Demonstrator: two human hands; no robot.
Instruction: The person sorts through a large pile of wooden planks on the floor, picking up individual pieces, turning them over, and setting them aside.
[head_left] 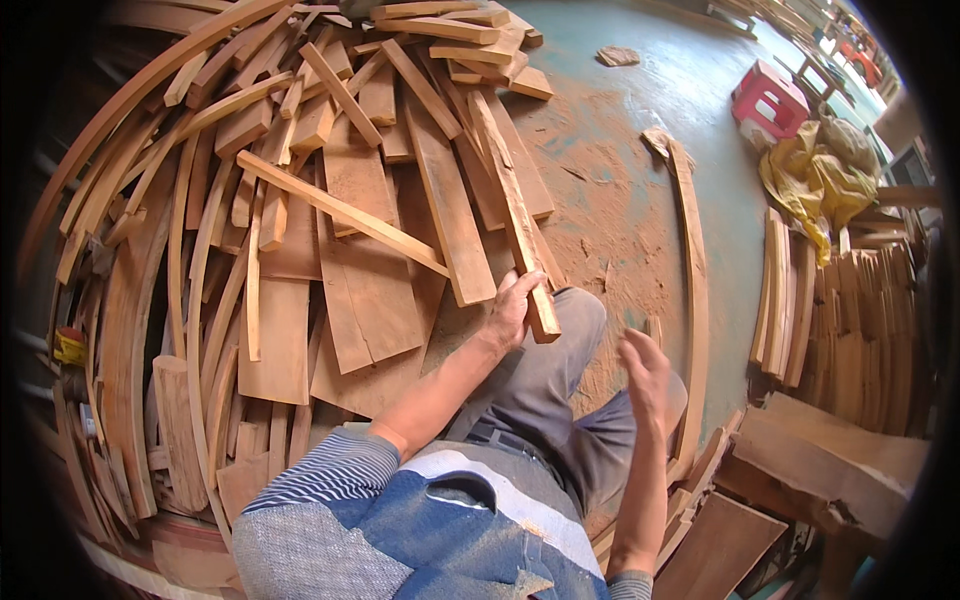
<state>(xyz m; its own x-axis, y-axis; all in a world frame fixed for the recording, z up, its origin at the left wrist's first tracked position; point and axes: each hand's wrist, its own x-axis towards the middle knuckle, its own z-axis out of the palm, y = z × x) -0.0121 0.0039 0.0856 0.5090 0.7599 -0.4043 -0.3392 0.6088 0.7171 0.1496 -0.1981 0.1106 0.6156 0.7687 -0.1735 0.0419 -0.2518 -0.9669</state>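
My left hand is closed around the lower end of a long, rough-edged wooden strip. The strip slants away from me, its far end above the wood pile. My right hand is raised over my right knee, slightly blurred, with its fingers loosely bent and apart and nothing visible in them. Close to the left hand lie a broad plank and a narrow pale strip on the heap.
A large heap of mixed boards fills the left side. Sawdust covers the floor ahead. A long curved board lies to the right, with stacked slats, a yellow sack and a pink stool beyond it.
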